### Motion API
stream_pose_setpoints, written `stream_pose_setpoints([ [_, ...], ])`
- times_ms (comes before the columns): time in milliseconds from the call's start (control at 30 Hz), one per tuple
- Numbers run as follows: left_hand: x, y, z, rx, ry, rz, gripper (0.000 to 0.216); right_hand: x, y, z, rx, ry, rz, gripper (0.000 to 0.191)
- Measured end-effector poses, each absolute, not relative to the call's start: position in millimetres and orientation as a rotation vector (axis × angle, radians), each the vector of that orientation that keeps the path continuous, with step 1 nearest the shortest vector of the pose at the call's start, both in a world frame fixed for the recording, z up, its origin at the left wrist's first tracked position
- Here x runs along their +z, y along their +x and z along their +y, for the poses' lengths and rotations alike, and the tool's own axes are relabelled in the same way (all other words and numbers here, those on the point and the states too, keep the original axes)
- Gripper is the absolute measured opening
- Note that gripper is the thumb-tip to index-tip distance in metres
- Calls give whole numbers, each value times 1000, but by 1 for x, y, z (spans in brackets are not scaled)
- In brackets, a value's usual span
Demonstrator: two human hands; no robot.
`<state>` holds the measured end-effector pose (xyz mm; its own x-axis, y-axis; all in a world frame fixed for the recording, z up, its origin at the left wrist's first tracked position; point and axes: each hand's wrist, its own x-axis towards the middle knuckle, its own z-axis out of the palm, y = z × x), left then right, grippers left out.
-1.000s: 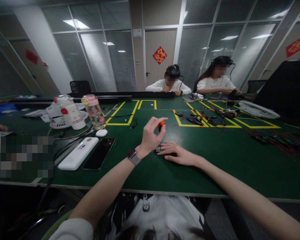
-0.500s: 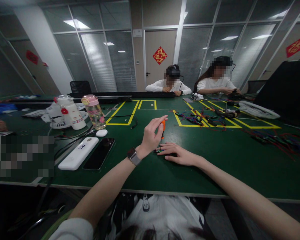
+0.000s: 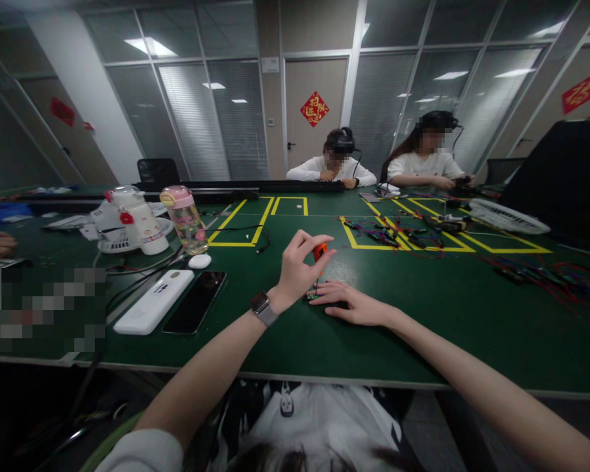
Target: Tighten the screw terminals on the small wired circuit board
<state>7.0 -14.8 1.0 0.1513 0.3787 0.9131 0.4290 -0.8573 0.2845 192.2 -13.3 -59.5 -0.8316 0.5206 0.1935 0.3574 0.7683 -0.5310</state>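
Note:
My left hand (image 3: 297, 265), with a watch on the wrist, pinches the orange handle of a small screwdriver (image 3: 318, 252) that stands upright. Its tip points down onto a small green circuit board (image 3: 313, 296) on the green table (image 3: 423, 328). My right hand (image 3: 351, 303) lies flat on the table with its fingers pressed on the board, holding it still.
A white power bank (image 3: 154, 300) and a black phone (image 3: 195, 301) lie to the left, behind them a pink-lidded bottle (image 3: 185, 219) and a white fan (image 3: 122, 223). Yellow tape boxes and tangled wires (image 3: 398, 233) are beyond. Two people sit at the far side.
My left fingers have shifted around the screwdriver handle, turning it in place. My right hand has stayed on the board.

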Motion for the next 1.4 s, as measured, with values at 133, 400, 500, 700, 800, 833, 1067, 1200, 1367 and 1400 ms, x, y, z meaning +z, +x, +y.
stream_pose_setpoints([
  [133, -1, 7, -14, -1852, -2418, -828, 22, -59, 192, -14, 706, -684, -2621, 36],
  [400, -1, 8, -14, -1903, -2499, -843, 29, -60, 192, -12, 726, -674, -2622, 37],
  [500, 0, 8, -15, -1889, -2439, -863, 24, -60, 192, -12, 726, -674, -2626, 37],
  [700, 1, 9, -14, -1898, -2394, -889, 17, -60, 192, -13, 718, -679, -2629, 37],
  [800, 0, 9, -13, -1925, -2444, -890, 24, -60, 192, -13, 714, -670, -2619, 38],
  [833, 0, 9, -13, -1938, -2469, -880, 27, -61, 192, -13, 709, -666, -2620, 38],
  [1067, -2, 8, -11, -1961, -2558, -880, 30, -61, 192, -12, 667, -660, -2633, 39],
  [1200, 0, 7, -11, -1912, -2553, -883, 27, -62, 192, -11, 645, -662, -2646, 38],
  [1367, 0, 8, -12, -1859, -2494, -892, 25, -63, 192, -11, 642, -671, -2650, 38],
  [1400, 0, 8, -12, -1854, -2477, -899, 26, -62, 192, -11, 645, -674, -2650, 38],
])
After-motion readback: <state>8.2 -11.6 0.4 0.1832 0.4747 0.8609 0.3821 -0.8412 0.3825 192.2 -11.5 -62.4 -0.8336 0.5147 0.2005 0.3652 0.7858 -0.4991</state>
